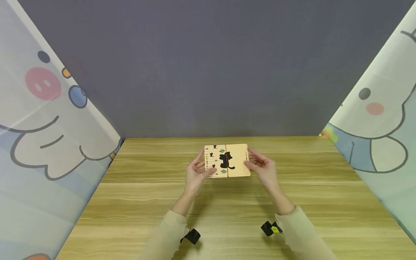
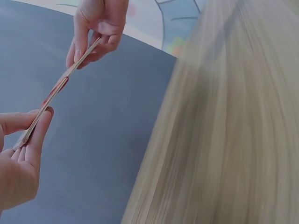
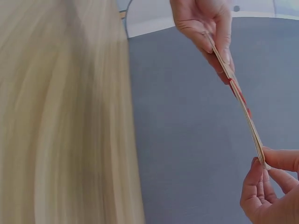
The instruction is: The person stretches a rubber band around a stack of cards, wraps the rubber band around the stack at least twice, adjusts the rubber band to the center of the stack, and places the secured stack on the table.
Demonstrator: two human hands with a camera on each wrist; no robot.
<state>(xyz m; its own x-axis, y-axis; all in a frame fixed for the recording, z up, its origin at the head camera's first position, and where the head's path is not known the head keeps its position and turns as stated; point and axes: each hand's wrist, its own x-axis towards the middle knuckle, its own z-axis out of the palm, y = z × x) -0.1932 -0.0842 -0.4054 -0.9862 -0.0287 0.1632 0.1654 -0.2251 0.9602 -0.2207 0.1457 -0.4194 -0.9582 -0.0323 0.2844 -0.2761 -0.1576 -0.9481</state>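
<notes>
A small cream notebook [image 1: 239, 154] is spread open between the two hands above the table. A black cat lies across its red middle line, with stripes, leaves and little cats on the left half and plain cream on the right. My left hand [image 1: 194, 175] pinches the left edge, thumb on top and fingers beneath. At the opposite edge my right hand [image 1: 266, 170] pinches in the same manner. Both wrist views catch the notebook [image 2: 58, 87] nearly edge-on as a thin stack of layers, its red strip [image 3: 241, 97] showing midway.
The wood-grain table [image 1: 146, 202] spreads below the hands. A grey panel [image 1: 208, 72] rises at its far edge, and cartoon-printed curtains [image 1: 65, 144] flank both sides. Black wrist-worn devices [image 1: 194, 236] hang by the sleeves.
</notes>
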